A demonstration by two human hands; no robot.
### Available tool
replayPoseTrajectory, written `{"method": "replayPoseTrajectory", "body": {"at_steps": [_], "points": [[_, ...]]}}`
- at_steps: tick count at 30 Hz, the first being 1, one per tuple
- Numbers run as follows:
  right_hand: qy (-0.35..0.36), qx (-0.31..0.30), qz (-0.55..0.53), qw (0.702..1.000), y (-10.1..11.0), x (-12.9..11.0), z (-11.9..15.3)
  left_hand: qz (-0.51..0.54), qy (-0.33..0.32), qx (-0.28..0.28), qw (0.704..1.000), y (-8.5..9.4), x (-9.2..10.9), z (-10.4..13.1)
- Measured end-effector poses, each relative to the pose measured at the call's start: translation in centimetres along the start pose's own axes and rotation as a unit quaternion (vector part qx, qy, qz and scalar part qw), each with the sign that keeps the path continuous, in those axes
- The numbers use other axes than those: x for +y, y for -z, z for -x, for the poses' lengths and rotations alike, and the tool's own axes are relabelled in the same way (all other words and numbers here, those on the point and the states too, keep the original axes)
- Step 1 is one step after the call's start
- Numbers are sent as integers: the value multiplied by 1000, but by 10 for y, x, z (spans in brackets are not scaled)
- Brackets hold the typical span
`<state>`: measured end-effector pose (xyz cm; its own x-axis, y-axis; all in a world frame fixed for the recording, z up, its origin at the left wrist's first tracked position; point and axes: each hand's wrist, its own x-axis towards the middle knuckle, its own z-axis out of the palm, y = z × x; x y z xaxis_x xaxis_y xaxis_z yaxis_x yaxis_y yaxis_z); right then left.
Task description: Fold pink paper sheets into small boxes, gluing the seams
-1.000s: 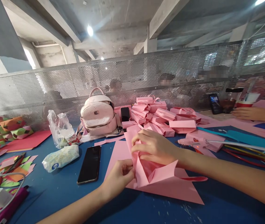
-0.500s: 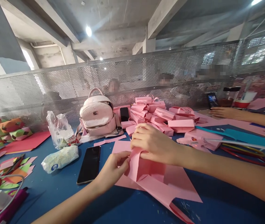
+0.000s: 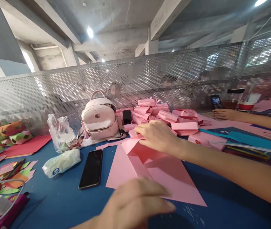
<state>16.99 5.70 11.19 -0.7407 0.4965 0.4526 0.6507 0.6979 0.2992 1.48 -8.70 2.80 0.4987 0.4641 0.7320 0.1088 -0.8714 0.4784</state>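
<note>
My right hand [image 3: 156, 136] is closed on the upper end of a folded pink paper piece [image 3: 147, 151], with its fingers curled over the top. A pink flap stands up beside those fingers, and a strip of the piece runs down toward my left hand [image 3: 135, 198]. That left hand is close to the camera and smeared by motion, so its grip is unclear; it hides the lower end of the strip. Beneath the folded piece lies a flat pink sheet [image 3: 187, 187] on the blue table [image 3: 75, 206].
A heap of folded pink paper pieces [image 3: 165, 116] sits behind my hands, beside a pink backpack [image 3: 99, 116]. To the left are a phone [image 3: 91, 168], a tissue pack [image 3: 61, 163], scissors and paper scraps [image 3: 16, 178]. Another person's hand [image 3: 228, 114] rests at the right.
My left hand has left the flap near my right hand and moved down toward the camera. The folded piece has shifted and turned; its lower end is now hidden. My right hand still holds its top.
</note>
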Motion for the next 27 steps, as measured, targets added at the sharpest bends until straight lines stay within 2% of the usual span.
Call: {"method": "replayPoseTrajectory", "body": {"at_steps": [2,3,4,7,10,14,17,22,25,27], "points": [[-28,6,6,1000,-1,-4,-2,60,97,-82,990,-17,-3,4],[-41,8,5,999,-3,-7,-3,77,130,-106,983,-23,-7,6],[-51,11,1,999,-4,-9,-4,83,164,-104,978,-28,-12,9],[-65,14,-16,998,-8,-15,-5,70,303,-12,950,-27,-26,14],[-69,10,-30,997,-12,-19,-4,48,382,101,918,-15,-37,15],[-64,3,-51,997,-18,-28,0,50,413,174,893,-6,-54,17],[-61,-4,-62,996,-21,-37,2,56,401,207,891,-5,-62,18],[-60,-18,-129,990,-24,-43,8,77,386,280,876,-2,-62,13],[-29,-24,-198,980,-25,-41,14,69,375,334,862,4,-59,6],[-4,-22,-244,970,-26,-41,20,71,355,353,863,9,-57,1]]}}
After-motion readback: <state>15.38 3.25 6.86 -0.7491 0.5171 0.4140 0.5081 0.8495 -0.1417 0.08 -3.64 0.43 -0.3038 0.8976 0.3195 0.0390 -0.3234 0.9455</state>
